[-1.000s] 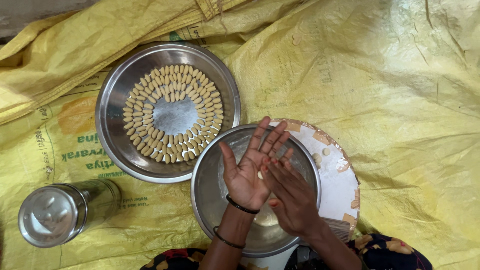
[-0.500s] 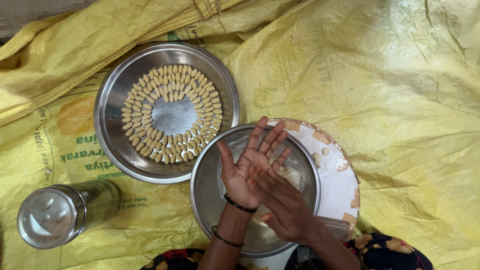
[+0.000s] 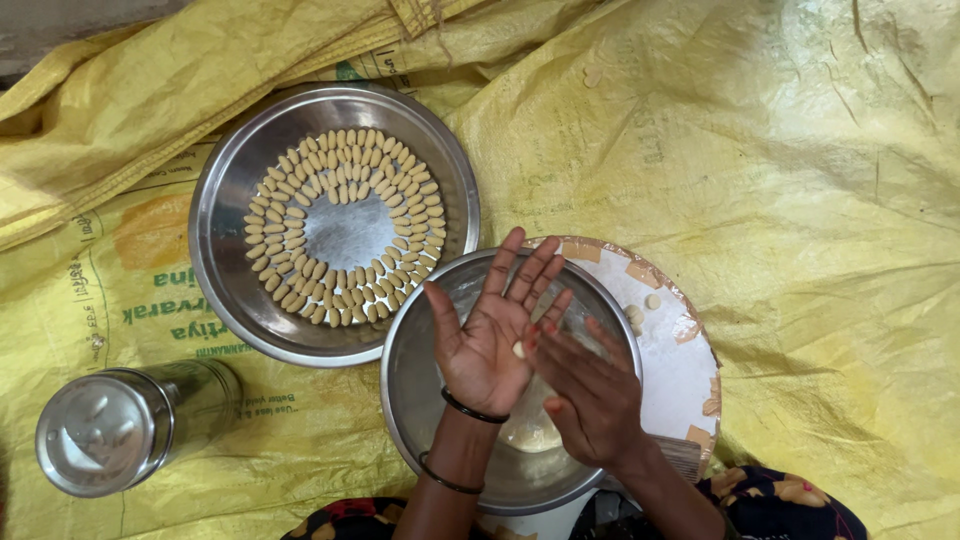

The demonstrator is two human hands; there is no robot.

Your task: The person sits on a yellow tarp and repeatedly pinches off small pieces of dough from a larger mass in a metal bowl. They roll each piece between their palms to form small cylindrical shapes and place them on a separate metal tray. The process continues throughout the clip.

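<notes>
Dough piece (image 3: 518,349) – small, pale, soft lump – sits on the palm of the left hand (image 3: 487,335), just at the fingertips of the right hand (image 3: 590,390). Left hand is flat, palm up, fingers spread toward 12 o'clock. Right hand lies across it from 4 o'clock, fingers straight and together, tips touching the lump – pressed between the hands, not pinched. Both hands hover over the round steel bowl (image 3: 415,400), which holds a pale dough mass (image 3: 530,430) at its bottom. Bowl rests on a round white board (image 3: 670,370). At 10 o'clock from the hands: wide steel plate (image 3: 225,250) with small dough shapes (image 3: 300,215) laid in rings. At 8 o'clock: steel canister (image 3: 120,430) on its side on the yellow woven sack (image 3: 800,200).
</notes>
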